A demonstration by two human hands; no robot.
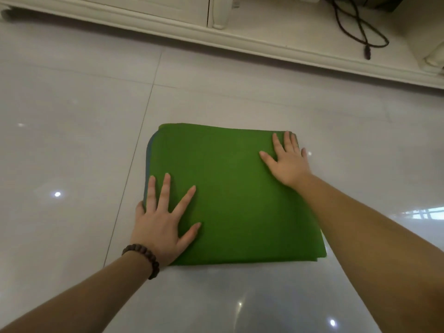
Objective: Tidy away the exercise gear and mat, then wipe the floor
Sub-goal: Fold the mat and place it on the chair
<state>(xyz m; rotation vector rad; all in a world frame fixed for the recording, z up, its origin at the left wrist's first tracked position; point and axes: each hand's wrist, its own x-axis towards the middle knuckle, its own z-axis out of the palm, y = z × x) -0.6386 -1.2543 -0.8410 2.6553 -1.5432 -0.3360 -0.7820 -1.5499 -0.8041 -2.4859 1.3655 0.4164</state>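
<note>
A green mat (230, 195), folded into a thick square with a blue layer showing at its left edge, lies flat on the glossy white tiled floor (72, 140). My left hand (163, 219) rests palm down on the mat's near left corner, fingers spread, with a dark bead bracelet on the wrist. My right hand (286, 159) lies flat on the far right corner, fingers spread. Neither hand grips anything. No other exercise gear is in view.
A cream-white cabinet base (216, 32) runs along the far side of the floor. A black cable (360, 32) lies looped on its low ledge at the upper right. Bare tiles surround the mat on all sides.
</note>
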